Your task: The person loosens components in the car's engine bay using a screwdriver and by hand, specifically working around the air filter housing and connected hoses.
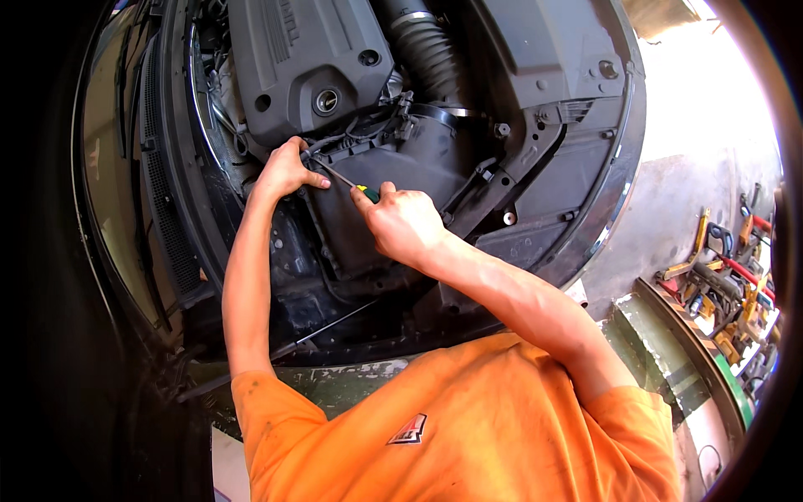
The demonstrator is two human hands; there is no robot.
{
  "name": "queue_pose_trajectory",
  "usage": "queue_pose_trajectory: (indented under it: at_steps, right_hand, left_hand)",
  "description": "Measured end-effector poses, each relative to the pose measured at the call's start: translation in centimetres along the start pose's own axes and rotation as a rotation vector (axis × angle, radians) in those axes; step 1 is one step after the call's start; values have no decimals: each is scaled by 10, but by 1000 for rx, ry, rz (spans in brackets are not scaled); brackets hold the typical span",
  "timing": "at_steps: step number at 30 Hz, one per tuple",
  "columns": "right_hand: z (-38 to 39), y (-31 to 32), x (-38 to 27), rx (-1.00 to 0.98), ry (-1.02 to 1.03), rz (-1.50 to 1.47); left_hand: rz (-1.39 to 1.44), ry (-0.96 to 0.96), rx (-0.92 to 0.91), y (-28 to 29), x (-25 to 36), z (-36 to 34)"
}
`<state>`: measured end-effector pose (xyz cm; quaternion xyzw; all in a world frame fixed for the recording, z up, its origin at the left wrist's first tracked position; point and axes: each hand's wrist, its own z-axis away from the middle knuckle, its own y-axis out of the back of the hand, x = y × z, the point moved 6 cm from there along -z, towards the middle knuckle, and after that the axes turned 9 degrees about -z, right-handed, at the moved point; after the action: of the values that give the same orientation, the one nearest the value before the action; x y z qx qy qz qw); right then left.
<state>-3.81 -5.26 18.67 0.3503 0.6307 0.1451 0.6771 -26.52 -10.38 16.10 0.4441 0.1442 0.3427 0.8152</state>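
Observation:
My right hand [404, 222] is closed round the green and yellow handle of a screwdriver [341, 175]. Its metal shaft slants up and left to the far left corner of a black air filter box [401, 173], where the tip is hard to make out. Beside that corner is my left hand [284, 173], thumb and forefinger apart, with the other fingers mostly hidden. Thin black hoses and wiring [355, 132] run along the box's far edge, close to the left fingertips.
A grey-black engine cover [318, 58] lies beyond my hands, with a ribbed intake hose [427, 54] to its right. Down at the left, a thin metal rod [335, 325] crosses the bay. Tools [723, 280] lie heaped on the right, past the car's front edge.

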Motion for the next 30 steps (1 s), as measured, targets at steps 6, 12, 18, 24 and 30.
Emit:
queue_pose_trajectory:
  at_steps: [6, 12, 18, 24, 30]
  right_hand:
    - [2, -3, 5, 21, -20, -46]
    - [5, -2, 9, -4, -9, -113]
    - [-10, 18, 17, -71, 45, -103]
    - [6, 4, 28, 5, 4, -203]
    - [2, 8, 32, -2, -18, -220]
  left_hand:
    - [53, 21, 2, -1, 4, 5]
    - [54, -29, 14, 0, 7, 5]
    - [96, -28, -3, 0, 9, 4]
    - [26, -49, 31, 1, 12, 10]
    - [6, -19, 8, 1, 14, 5]
